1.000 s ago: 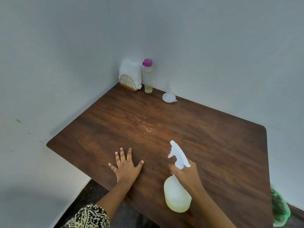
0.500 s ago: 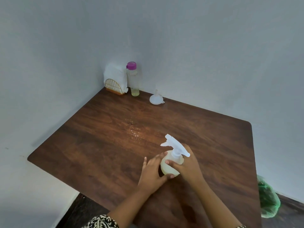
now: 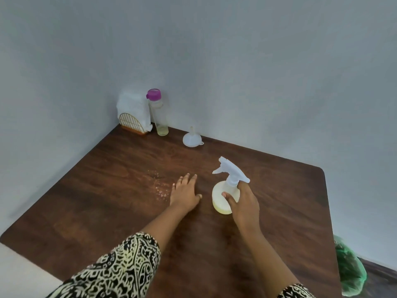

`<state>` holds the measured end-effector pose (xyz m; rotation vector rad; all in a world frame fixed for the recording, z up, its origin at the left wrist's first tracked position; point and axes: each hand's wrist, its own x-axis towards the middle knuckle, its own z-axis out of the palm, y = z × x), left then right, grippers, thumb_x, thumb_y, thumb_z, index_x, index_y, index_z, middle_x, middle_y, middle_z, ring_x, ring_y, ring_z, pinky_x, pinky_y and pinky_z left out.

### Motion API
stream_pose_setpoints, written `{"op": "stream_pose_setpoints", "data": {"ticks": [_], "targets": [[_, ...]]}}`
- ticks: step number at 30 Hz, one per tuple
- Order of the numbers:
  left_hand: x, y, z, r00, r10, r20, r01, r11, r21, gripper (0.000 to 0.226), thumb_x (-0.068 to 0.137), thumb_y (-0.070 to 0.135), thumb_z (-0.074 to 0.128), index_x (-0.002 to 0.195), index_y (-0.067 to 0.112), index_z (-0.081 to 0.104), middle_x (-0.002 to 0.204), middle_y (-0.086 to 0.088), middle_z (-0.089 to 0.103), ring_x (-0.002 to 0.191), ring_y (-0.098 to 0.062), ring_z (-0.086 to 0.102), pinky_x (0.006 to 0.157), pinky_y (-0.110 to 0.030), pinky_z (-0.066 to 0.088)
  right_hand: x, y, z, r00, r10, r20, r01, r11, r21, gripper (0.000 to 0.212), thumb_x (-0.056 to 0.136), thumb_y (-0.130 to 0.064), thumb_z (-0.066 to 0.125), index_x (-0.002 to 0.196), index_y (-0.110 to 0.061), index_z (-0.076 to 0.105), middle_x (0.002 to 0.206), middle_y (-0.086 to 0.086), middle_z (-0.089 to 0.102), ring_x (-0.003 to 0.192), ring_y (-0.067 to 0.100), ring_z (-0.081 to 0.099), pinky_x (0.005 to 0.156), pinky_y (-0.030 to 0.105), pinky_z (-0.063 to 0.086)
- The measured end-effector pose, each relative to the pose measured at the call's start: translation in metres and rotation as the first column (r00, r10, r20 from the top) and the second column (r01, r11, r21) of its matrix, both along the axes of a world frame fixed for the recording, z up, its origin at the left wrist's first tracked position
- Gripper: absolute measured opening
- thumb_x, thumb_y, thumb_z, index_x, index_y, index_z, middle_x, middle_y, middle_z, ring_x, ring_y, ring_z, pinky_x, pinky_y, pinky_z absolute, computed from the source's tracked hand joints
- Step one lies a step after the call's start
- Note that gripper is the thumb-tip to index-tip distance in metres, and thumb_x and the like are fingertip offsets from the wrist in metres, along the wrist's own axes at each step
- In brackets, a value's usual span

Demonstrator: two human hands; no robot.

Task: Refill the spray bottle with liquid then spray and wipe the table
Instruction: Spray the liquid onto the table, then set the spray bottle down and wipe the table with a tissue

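Right hand [image 3: 243, 203] wraps the neck of the spray bottle [image 3: 225, 196], standing mid-table [image 3: 290, 201]. Left hand [image 3: 184, 192] lies flat, fingers spread, empty, beside droplets [image 3: 160, 186]. Smooth plastic, part-full, probably light and slippery when wet; the neck looks the safest hold.

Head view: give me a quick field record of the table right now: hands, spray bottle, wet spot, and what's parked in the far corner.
right hand: gripping the white plastic spray bottle, which stands upright on the table
left hand: open, palm down on the dark wooden table, holding nothing
bottle contents: pale yellowish liquid near the base
wet spot: droplets just left of the left hand, not yet wiped
far corner: white napkins in a gold wire holder, clear bottle with purple cap, white funnel spout up
wiping cloth: none in hand
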<state>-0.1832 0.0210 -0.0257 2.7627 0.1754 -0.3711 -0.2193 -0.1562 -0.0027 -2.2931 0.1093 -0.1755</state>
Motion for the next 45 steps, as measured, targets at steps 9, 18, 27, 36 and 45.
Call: {"op": "stream_pose_setpoints", "data": {"ticks": [9,18,27,36,45], "targets": [[0.062,0.005,-0.018,0.977,0.024,-0.211,-0.015,0.999,0.047,0.101,0.079,0.075,0.050,0.154,0.036,-0.005,0.162,-0.002,-0.018,0.148,-0.031,-0.016,0.117,-0.054,0.000,0.106,0.002,0.003,1.000,-0.009,0.001,0.009,0.999,-0.040,0.046,0.086,-0.031,0.068,0.127,-0.015,0.054,0.123,0.001,0.062,0.112,0.018,0.058,0.083,0.020,0.038],[0.071,0.009,-0.025,0.967,0.003,-0.255,0.009,0.999,0.046,0.102,0.079,0.074,0.052,0.152,0.038,-0.010,0.161,0.001,-0.023,0.147,-0.030,-0.019,0.117,-0.056,0.000,0.184,0.015,-0.008,0.998,0.043,0.037,-0.042,0.999,-0.019,0.044,0.088,-0.033,0.064,0.125,-0.012,0.053,0.117,0.004,0.064,0.109,0.022,0.057,0.079,0.025,0.038],[0.076,0.009,-0.026,0.955,-0.006,-0.298,0.027,0.997,0.068,0.103,0.079,0.075,0.050,0.151,0.039,-0.014,0.160,0.000,-0.026,0.147,-0.029,-0.020,0.118,-0.056,0.000,0.233,0.021,-0.016,0.988,0.148,0.050,-0.149,0.988,0.036,0.047,0.088,-0.032,0.064,0.129,-0.012,0.051,0.123,0.005,0.063,0.114,0.026,0.056,0.089,0.037,0.046],[0.077,0.007,-0.024,0.949,-0.003,-0.316,0.033,0.995,0.091,0.103,0.080,0.076,0.048,0.151,0.039,-0.015,0.159,0.000,-0.027,0.147,-0.029,-0.020,0.118,-0.056,0.002,0.241,0.018,-0.022,0.983,0.176,0.053,-0.180,0.980,0.086,0.048,0.088,-0.033,0.063,0.130,-0.014,0.050,0.124,0.004,0.061,0.114,0.025,0.055,0.089,0.035,0.045],[0.082,0.009,0.009,0.931,-0.036,-0.363,0.067,0.995,0.074,0.105,0.077,0.072,0.058,0.154,0.035,-0.002,0.163,-0.003,-0.012,0.149,-0.033,-0.006,0.118,-0.057,0.011,0.232,0.027,0.010,0.989,0.103,-0.105,-0.107,0.994,-0.031,0.066,0.082,-0.037,0.071,0.136,-0.013,0.043,0.135,0.005,0.053,0.124,0.026,0.049,0.094,0.036,0.041]]}}
